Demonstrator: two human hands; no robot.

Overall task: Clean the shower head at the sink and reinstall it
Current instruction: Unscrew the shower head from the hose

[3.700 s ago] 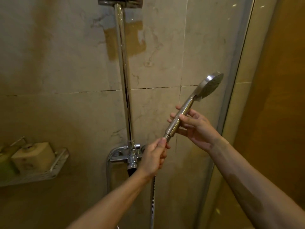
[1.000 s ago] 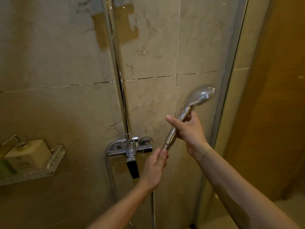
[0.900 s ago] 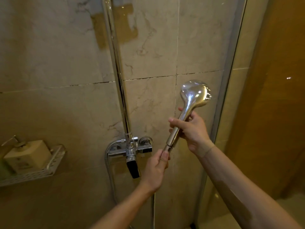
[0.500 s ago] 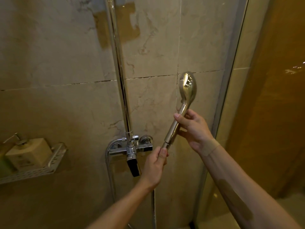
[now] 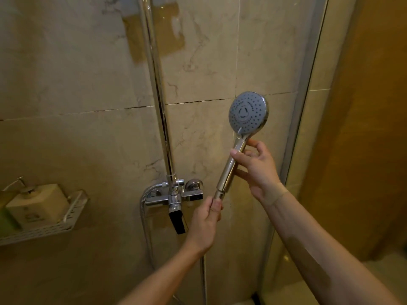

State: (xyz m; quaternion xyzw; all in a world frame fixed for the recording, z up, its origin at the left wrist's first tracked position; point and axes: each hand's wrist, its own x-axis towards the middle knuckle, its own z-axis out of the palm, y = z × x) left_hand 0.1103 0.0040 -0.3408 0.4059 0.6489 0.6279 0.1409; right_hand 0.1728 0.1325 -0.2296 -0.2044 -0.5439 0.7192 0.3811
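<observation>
The shower head is held up in front of the tiled wall, to the right of the riser pipe, its spray face turned toward the camera and its handle slanting down-left. The right hand has a loose grip, fingertips pinching the upper handle just below the face. The left hand is clenched around the joint at the foot of the handle, where the hose drops away. This looks like unscrewing the head from the hose, though screwing it back on cannot be ruled out. To do it well, keep the left hand locked on the nut so the hose does not twist, and spin the handle with the right, re-gripping in short turns. Keep handle and nut in line to spare the threads. Chrome is likely slick, so mind a drop near the mixer.
</observation>
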